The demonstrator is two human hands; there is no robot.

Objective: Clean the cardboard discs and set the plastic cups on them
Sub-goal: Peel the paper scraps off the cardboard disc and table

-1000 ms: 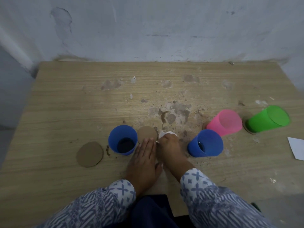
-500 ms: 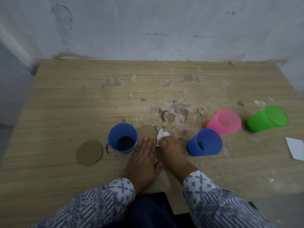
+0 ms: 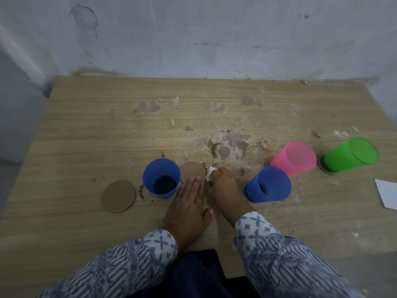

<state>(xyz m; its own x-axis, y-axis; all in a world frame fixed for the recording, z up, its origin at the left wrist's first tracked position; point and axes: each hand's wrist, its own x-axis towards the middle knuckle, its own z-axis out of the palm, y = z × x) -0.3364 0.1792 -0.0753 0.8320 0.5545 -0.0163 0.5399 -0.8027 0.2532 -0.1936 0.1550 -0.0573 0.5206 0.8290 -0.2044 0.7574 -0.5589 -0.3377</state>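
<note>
A brown cardboard disc lies near the table's middle front. My left hand lies flat, fingertips pressing on the disc's near edge. My right hand pinches a small white tissue at the disc's right edge. A blue cup stands just left of this disc. Another bare disc lies further left. To the right stand a second blue cup, a pink cup and a green cup with a disc edge showing under it.
The wooden table has scuffed, stained patches around its middle. A white sheet of paper lies at the right edge. A grey wall runs along the table's far edge.
My right hand with the tissue has shifted slightly left, toward the disc's right edge. My left hand stays pressed on the disc.
</note>
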